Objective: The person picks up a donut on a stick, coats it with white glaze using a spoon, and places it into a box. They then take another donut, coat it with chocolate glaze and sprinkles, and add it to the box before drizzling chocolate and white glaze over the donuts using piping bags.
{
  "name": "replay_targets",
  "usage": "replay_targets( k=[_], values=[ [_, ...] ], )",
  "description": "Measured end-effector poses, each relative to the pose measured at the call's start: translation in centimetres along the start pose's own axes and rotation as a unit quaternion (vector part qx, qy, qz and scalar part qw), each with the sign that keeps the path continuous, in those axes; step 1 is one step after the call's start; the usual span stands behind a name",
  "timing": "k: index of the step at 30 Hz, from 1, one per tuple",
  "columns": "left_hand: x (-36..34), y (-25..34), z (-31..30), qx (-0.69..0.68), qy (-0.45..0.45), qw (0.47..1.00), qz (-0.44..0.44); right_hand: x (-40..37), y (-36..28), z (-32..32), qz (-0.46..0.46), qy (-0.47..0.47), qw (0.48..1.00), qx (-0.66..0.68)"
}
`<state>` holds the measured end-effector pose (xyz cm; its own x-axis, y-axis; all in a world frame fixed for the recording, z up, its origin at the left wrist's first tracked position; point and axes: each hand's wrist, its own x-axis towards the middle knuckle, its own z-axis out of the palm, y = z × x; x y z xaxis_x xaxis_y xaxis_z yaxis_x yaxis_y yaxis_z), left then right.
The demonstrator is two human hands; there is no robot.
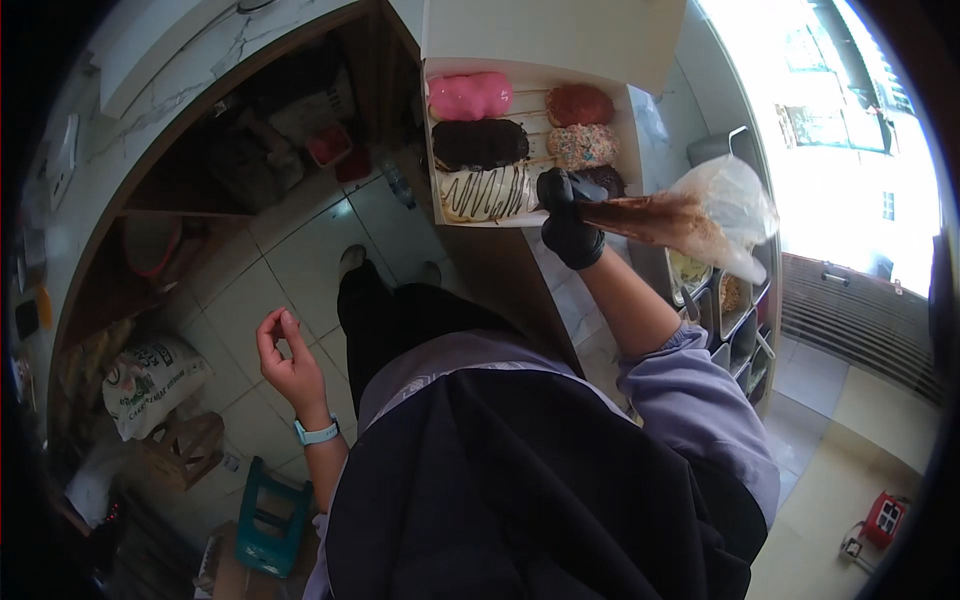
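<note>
My right hand (572, 222), in a black glove, is closed round a clear piping bag (690, 215) smeared with brown filling. It is over the near edge of an open white box (437, 203) of topped donuts. Inside are a pink-glazed donut (470, 96), a dark chocolate one (480, 145), a white one with dark zigzag lines (485, 193), a red one (580, 105), a sprinkled one (583, 147) and a dark one (603, 182) partly hidden by my hand. My left hand (287, 355), bare, hangs low over the floor, fingers loosely curled and holding nothing.
Metal topping containers (735, 310) stand right of my right arm. Below left are a green plastic stool (272, 518), a printed white sack (155, 382) and a cardboard carrier (185, 448). A plastic bottle (398, 185) lies under the counter.
</note>
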<state>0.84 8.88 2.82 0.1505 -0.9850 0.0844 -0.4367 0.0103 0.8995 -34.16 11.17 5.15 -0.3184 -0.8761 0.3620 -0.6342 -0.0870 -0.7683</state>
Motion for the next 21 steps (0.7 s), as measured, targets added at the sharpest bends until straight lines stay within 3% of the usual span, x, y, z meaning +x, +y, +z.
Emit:
replay_targets(
  k=[2, 5, 7, 9, 11, 12, 13, 14, 17, 18, 20, 21],
  values=[
    [0.5, 0.4, 0.4, 0.001, -0.026, 1.000, 0.011, 0.1, 0.3, -0.6, 0.025, 0.045, 0.999, 0.011],
    [1.8, 1.2, 1.5, -0.007, -0.079, 0.996, 0.038, 1.1, -3.9, -3.8, 0.085, 0.108, 0.962, 0.236],
    [2.9, 2.2, 2.7, -0.018, -0.117, 0.991, 0.063, 1.7, -5.0, -6.2, -0.023, 0.153, 0.953, 0.259],
    [4.0, 3.5, 3.8, -0.023, -0.157, 0.982, 0.100, 0.6, -7.3, -9.4, -0.066, 0.235, 0.917, 0.316],
    [4.9, 4.9, 4.9, -0.031, -0.186, 0.973, 0.135, -1.7, -11.2, -13.2, -0.081, 0.322, 0.912, 0.241],
    [5.2, 5.4, 5.5, -0.039, -0.198, 0.968, 0.151, -3.7, -12.2, -15.7, -0.090, 0.299, 0.922, 0.228],
    [3.8, 8.2, 2.4, -0.060, -0.202, 0.963, 0.169, -7.3, -17.9, -19.8, -0.108, 0.270, 0.934, 0.209],
    [2.8, 8.8, 2.0, -0.098, -0.195, 0.959, 0.182, -10.4, -19.9, -22.0, -0.112, 0.242, 0.943, 0.196],
    [1.2, 11.1, 1.3, -0.154, -0.226, 0.933, 0.234, -19.5, -24.0, -21.1, 0.118, 0.377, 0.918, 0.033],
    [0.6, 12.6, 1.0, -0.174, -0.239, 0.918, 0.265, -21.6, -24.6, -20.6, 0.143, 0.322, 0.931, -0.096],
    [-1.1, 14.1, 1.4, -0.199, -0.296, 0.890, 0.283, -23.5, -22.9, -19.6, 0.248, 0.190, 0.924, -0.222],
    [-2.2, 15.7, 1.4, -0.203, -0.327, 0.877, 0.290, -24.1, -22.5, -19.8, 0.328, 0.127, 0.910, -0.220]
  ],
)
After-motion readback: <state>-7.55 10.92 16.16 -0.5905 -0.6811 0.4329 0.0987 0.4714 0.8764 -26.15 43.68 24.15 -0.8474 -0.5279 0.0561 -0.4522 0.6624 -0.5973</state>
